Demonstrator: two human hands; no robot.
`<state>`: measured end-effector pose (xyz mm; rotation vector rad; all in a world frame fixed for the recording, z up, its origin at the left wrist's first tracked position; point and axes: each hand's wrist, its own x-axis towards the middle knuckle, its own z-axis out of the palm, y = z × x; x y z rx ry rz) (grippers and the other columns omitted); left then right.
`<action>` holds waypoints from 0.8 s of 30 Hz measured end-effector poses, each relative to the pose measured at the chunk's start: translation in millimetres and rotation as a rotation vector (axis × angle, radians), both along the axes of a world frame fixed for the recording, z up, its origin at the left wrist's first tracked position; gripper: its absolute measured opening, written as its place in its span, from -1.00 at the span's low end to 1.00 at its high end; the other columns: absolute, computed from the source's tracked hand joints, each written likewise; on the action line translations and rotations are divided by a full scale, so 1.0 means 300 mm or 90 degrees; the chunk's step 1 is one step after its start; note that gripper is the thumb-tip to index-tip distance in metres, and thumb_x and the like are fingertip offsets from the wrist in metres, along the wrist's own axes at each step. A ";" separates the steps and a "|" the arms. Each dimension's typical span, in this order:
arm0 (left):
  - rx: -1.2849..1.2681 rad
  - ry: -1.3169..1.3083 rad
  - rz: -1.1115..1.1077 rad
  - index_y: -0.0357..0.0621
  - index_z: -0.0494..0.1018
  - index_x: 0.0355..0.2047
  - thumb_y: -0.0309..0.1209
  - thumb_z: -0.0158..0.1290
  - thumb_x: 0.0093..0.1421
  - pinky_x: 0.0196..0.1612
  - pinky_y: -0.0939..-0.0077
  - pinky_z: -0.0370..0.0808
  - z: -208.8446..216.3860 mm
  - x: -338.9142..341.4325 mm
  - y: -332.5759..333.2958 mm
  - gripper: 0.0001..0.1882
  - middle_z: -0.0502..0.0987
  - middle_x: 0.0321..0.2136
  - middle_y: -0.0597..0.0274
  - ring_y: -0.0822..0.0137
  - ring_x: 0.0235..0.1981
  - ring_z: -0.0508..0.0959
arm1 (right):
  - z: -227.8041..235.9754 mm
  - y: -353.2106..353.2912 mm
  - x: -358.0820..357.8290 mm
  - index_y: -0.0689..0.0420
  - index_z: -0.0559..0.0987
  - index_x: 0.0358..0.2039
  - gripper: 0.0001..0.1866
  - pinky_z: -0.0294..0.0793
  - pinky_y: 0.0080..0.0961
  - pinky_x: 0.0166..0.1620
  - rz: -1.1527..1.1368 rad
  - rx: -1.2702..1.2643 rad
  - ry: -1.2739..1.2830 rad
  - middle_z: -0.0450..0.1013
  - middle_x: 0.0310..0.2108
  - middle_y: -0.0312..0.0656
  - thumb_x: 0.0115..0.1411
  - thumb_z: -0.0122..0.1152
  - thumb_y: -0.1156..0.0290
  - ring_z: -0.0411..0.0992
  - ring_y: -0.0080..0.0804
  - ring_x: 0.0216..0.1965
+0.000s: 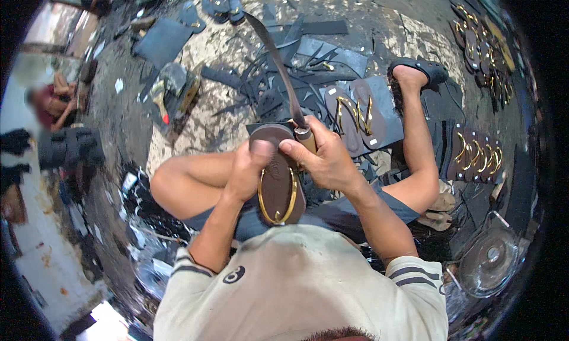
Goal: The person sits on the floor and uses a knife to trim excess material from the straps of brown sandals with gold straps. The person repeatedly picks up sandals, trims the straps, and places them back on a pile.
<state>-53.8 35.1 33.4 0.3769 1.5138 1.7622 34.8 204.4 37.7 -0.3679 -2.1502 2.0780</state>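
Observation:
A brown flip-flop (277, 184) with gold straps is held close to my body, its heel end pointing away from me. My left hand (249, 166) grips it by the left edge, the thumb lying over the footbed near the heel. In my right hand (329, 157) is a knife (278, 65) with a wooden handle and a long, dark, curved blade pointing up and away. My right thumb reaches to the heel edge of the flip-flop. A dark sheet edge shows beneath the heel; whether it is part of the sole I cannot tell.
Beyond my hands lie black offcut strips (290, 74) and a pair of gold-strapped flip-flops (355, 113). A glue brush (159, 101) lies at left. More flip-flops are lined up at right (477, 154) and far right (480, 45). A round fan (492, 255) stands lower right. Another person (53, 104) sits at far left.

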 end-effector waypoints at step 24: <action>-0.099 -0.058 -0.103 -0.29 0.49 -0.21 -0.16 0.16 0.25 -0.21 0.54 0.47 0.082 0.104 -0.179 -0.62 0.57 -0.36 0.28 0.48 -0.32 0.51 | 0.080 0.031 0.061 0.18 0.42 -0.17 -0.63 0.43 -0.06 -0.30 0.400 0.412 -0.040 0.44 -0.41 0.01 -0.03 0.27 0.52 0.46 0.11 -0.32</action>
